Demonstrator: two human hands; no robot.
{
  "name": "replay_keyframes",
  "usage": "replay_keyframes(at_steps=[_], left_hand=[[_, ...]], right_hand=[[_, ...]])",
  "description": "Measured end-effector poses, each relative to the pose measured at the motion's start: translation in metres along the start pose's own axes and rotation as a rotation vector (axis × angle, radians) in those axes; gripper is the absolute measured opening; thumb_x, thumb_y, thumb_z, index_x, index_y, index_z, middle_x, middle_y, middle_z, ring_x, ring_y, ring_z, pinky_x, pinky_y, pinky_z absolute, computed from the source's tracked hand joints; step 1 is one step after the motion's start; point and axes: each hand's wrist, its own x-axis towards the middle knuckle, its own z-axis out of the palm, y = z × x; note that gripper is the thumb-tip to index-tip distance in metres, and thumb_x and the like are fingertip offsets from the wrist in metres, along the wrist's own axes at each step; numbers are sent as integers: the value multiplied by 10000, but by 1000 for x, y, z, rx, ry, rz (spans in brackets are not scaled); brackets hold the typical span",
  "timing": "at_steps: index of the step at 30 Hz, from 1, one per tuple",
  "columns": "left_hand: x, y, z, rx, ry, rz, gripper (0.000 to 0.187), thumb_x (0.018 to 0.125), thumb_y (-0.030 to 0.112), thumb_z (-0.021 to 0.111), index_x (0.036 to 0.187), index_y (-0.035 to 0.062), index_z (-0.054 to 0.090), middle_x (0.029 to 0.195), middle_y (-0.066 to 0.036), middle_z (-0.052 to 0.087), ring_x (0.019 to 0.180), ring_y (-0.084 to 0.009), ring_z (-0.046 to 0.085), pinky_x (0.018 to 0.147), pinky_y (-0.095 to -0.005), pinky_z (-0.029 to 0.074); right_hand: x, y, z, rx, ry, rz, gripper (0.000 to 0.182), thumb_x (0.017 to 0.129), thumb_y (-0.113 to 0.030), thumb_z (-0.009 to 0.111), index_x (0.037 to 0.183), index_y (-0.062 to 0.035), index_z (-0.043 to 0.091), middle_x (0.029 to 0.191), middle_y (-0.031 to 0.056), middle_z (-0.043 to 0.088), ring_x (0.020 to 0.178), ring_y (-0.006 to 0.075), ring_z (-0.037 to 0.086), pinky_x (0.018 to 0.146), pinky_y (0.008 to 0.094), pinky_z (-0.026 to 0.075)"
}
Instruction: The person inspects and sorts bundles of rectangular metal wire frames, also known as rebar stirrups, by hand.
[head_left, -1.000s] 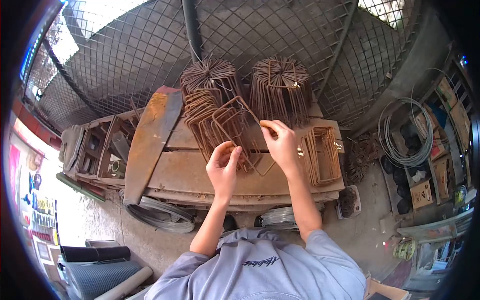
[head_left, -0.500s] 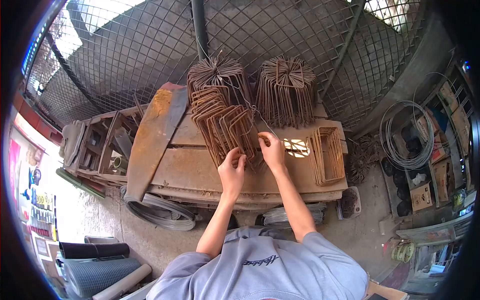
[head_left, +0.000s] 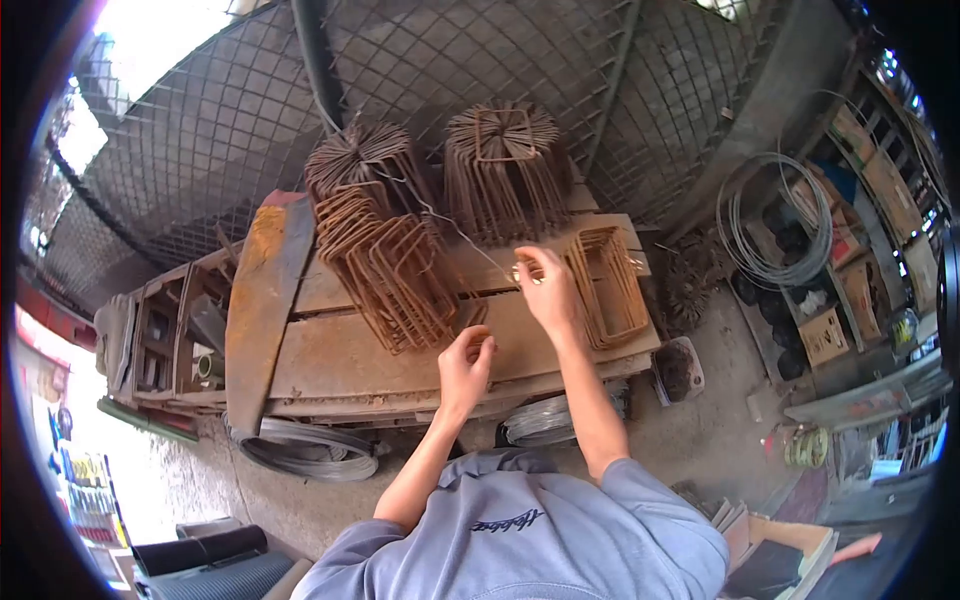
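Note:
My left hand (head_left: 467, 368) has its fingers curled together just off the lower right end of a pile of rusty rectangular wire frames (head_left: 385, 265); what it holds, if anything, is too small to make out. Farther right, my right hand (head_left: 545, 288) pinches the end of a thin grey wire (head_left: 465, 238). This wire runs up and left across the rusty frames to a round bundle of them (head_left: 360, 155). A second round bundle (head_left: 503, 165) stands behind my right hand. More rectangular frames (head_left: 608, 285) lie stacked right beside that hand.
The wooden table (head_left: 340, 365) has gaps between its boards. A bent metal sheet (head_left: 262, 300) covers its left end. Behind rises a mesh fence (head_left: 420, 70). Coiled wire (head_left: 305, 450) lies below the front edge, and another coil (head_left: 775, 222) hangs at the right.
The view has shifted, so the table and bundles appear farther left. My right hand has moved right, away from the frame pile, drawing the wire with it. My left hand has come off the pile.

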Motion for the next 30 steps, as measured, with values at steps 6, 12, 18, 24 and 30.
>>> replay_keyframes(at_steps=[6,12,18,24,30], left_hand=[[26,30,68,3,-386,25,212,948,102,663,1080,-63,669,823,-155,741,762,-176,736,698,-307,576],[66,21,138,51,-355,42,319,879,231,750,989,-62,688,792,-173,731,710,-249,723,679,-361,560],[77,2,159,183,-265,84,284,883,188,764,978,-61,668,777,-111,723,670,-139,699,599,-298,558],[75,19,160,102,-204,56,236,886,127,735,987,-69,649,766,-100,708,688,-137,701,609,-291,561],[61,74,125,-188,-181,20,269,898,114,744,1043,-75,618,856,-95,701,710,-107,674,655,-260,575]], right_hand=[[4,39,-107,-358,218,182,266,867,-71,713,1126,-15,686,1126,183,687,1038,368,667,888,423,522],[-15,95,-137,-455,271,296,251,839,-71,749,1074,4,706,999,183,692,860,310,687,783,393,539],[-14,91,-139,-407,255,261,196,861,-62,722,1041,13,716,955,193,690,807,312,686,740,397,540],[-9,77,-138,-349,254,226,176,889,-51,681,1044,29,707,945,214,694,847,357,705,737,407,551],[5,32,-137,-212,252,202,182,888,-53,700,1044,40,708,893,153,708,725,202,674,666,329,530]])
